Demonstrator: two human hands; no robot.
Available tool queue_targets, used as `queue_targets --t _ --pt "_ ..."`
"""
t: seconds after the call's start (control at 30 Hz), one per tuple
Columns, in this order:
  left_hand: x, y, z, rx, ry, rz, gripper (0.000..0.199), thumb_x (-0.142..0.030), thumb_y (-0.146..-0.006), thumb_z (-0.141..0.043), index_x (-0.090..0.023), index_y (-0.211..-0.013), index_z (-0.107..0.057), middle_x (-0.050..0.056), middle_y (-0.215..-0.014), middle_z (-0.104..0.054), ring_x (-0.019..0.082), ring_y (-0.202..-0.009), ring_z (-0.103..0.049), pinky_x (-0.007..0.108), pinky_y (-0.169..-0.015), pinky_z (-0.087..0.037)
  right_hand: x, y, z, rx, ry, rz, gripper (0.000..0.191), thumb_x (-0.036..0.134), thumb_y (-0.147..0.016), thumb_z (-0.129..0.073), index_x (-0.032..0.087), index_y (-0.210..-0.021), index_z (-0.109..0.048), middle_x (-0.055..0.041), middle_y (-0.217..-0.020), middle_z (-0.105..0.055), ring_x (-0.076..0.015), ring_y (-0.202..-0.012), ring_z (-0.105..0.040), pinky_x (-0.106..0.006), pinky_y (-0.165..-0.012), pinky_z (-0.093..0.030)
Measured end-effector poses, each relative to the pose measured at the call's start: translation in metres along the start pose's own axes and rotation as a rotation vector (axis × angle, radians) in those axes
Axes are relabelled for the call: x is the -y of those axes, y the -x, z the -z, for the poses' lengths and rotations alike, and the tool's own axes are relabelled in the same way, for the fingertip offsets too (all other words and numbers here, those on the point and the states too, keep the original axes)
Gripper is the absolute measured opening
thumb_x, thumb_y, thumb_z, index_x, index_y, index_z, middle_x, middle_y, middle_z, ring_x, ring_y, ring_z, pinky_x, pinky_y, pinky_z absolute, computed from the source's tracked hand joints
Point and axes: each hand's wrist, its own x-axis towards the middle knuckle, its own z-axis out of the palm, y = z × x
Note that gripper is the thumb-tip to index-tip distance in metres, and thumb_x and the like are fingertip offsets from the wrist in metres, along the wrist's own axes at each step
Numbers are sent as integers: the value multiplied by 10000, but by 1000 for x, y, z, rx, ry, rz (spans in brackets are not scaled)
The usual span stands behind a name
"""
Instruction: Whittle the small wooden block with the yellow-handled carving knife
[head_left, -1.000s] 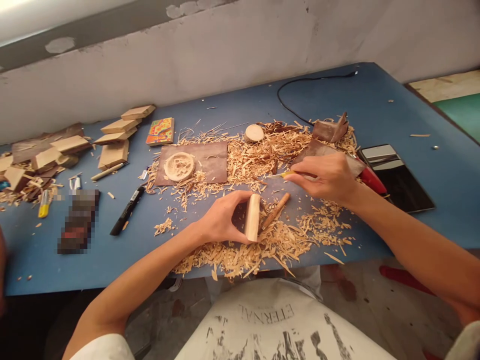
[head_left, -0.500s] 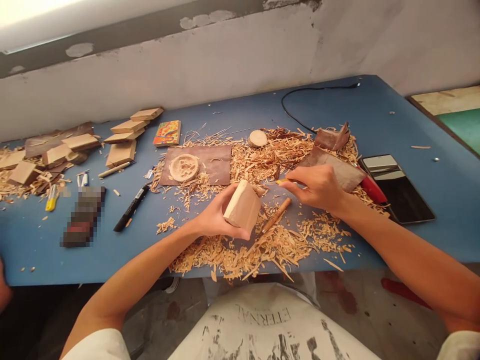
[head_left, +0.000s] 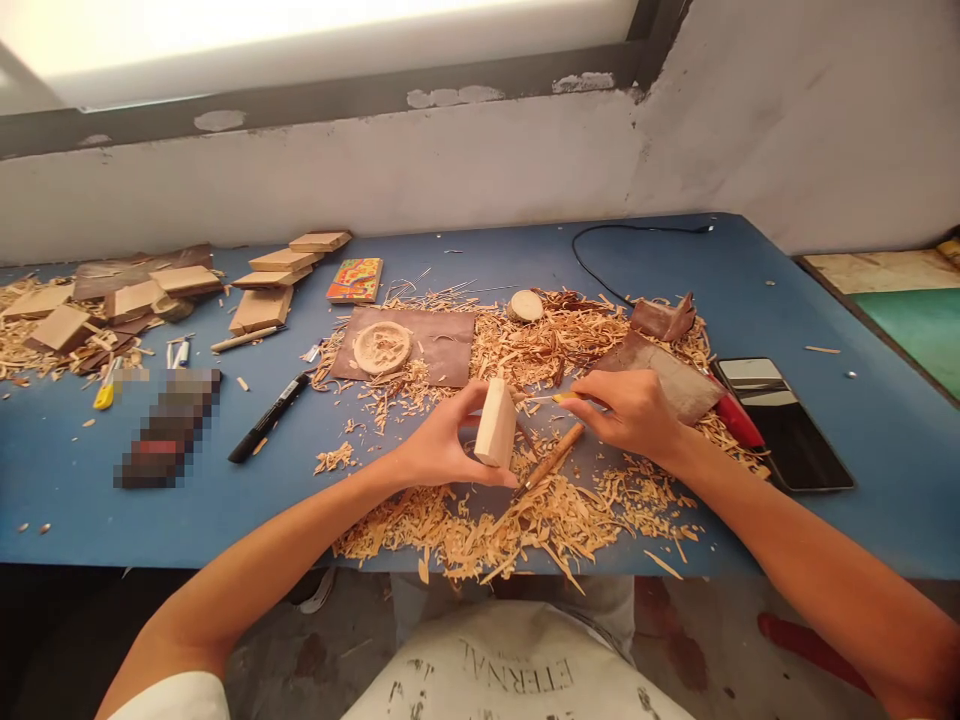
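My left hand (head_left: pixel 442 445) grips a pale wood block (head_left: pixel 496 425), tilted up on edge above the shavings, thumb on the near side and fingers behind. My right hand (head_left: pixel 626 405) is closed round a slim yellow-handled tool (head_left: pixel 568 397); most of its handle is hidden in the fist. The tool's thin shaft points left at the block's right side; I cannot tell whether its tip touches. Beneath and between the hands, a wooden-handled carving tool (head_left: pixel 553 458) lies on curled wood shavings (head_left: pixel 487 530).
A carved round wood piece (head_left: pixel 382 347) rests on brown sandpaper (head_left: pixel 450 335). A small wood disc (head_left: pixel 525 306) sits on shavings behind. At right lie a phone (head_left: pixel 795 430) and a red-handled object (head_left: pixel 739 420). Leftward are a black marker (head_left: pixel 268 418) and stacked wood blocks (head_left: pixel 260 308).
My left hand has turned the block so a narrower face shows. My right hand remains beside it with the tool, whose shaft now shows more. The camera view has shifted slightly.
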Motion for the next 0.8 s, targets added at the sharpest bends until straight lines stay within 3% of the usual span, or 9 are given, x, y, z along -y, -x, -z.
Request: queue_targets --t 0.33,0.6,0.8 --pt "6 -1 -7 -54 -216 -37 896 -473 -565 -971 -211 -1306 -539 118 -1278 -688 315 -1176 -692 529 -1076 -569 4 2 -5 45 -41 4 263 374 -992 -643 170 -832 -687 13 -695 -711 -113 -582 -631 -270 -581 -381" --pt "4 4 -7 -109 -521 -95 934 -580 -552 -927 -210 -1316 -539 106 -1240 -714 325 -1096 -709 519 -962 -586 19 -6 8 15 -80 51 312 387 -1009 -614 160 -803 -670 14 -633 -665 -97 -531 -563 -272 -556 -350" --pt "11 6 -8 -37 -682 -177 969 -566 -564 -908 -209 -1358 -482 135 -1281 -689 343 -1153 -689 498 -962 -578 31 -27 12 101 -34 159 358 417 -995 -633 172 -735 -658 36 -554 -532 -98 -502 -470 -306 -540 -282"
